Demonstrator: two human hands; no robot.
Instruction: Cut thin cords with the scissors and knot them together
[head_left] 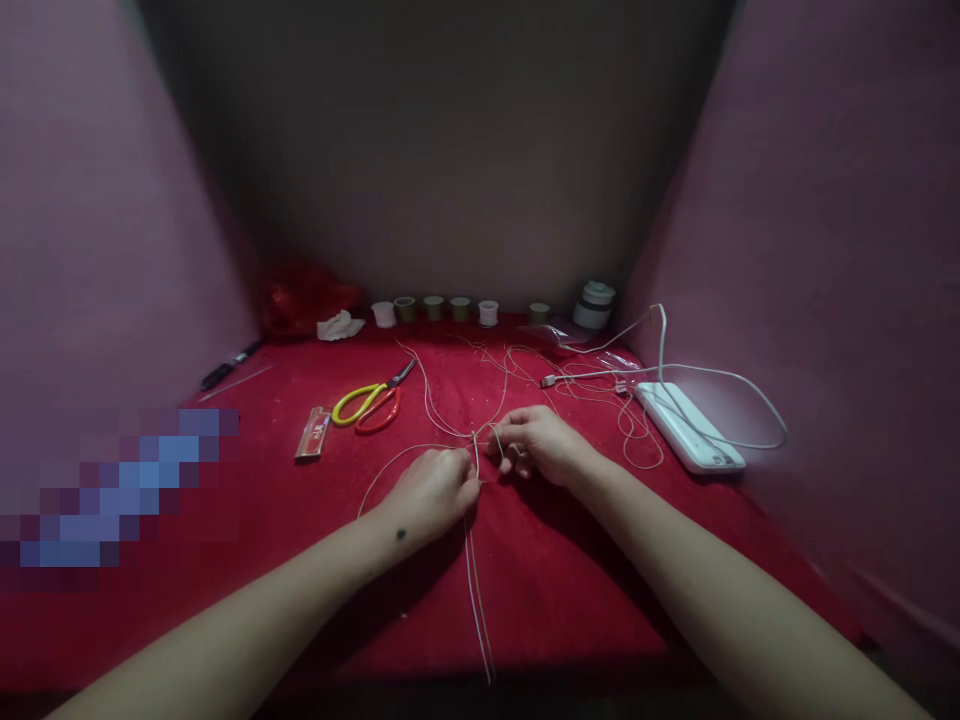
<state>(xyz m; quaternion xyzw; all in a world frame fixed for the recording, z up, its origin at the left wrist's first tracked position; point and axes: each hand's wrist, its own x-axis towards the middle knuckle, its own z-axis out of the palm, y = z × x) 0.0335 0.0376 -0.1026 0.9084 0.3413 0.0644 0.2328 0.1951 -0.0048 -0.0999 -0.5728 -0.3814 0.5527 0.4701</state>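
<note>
Thin pale cords (474,590) cross at the middle of the red-covered table, and their ends hang toward the front edge. My left hand (435,485) is closed on the cords just below the crossing, thumb pressed against the fingers. On the other side, my right hand (531,440) pinches a looped strand of cord between thumb and forefinger, its other fingers curled. More cord runs from the crossing to the back and curves out to the left. The knot area is too small to make out clearly.
Scissors (375,397) with yellow and red handles lie left of centre, beside a small packet (313,433). Several thread spools (433,308) and a lidded jar (594,305) line the back. At right are a white power bank (690,430), its cable (739,375) and tangled cord (637,430).
</note>
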